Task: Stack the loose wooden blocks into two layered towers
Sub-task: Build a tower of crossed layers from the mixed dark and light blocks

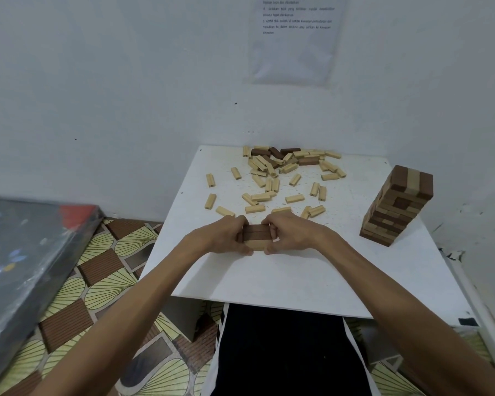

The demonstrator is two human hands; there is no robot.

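Hands meet in the middle of the frame, over the white table. The left hand and the right hand each hold one end of a short row of three blocks. The blocks lie flat, side by side and touching. The fingers curl over the far side and the thumbs press the near side, so both hands grip the row. Two of its blocks are dark brown, and the one closest to the person is light. Their long sides run left to right across the frame, from one hand to the other. The row seems to rest on the table, but I cannot tell for sure. A tower of dark and light blocks stands on the right side of the table, well apart from the hands. Its top three blocks go dark, light, dark, and they point away toward the wall. Loose blocks lie scattered above the hands, pointing every which way. Most are light, and a few dark ones sit in the heap by the wall. A paper with small print hangs at the top of the frame. A patterned mat covers the floor at the lower left.
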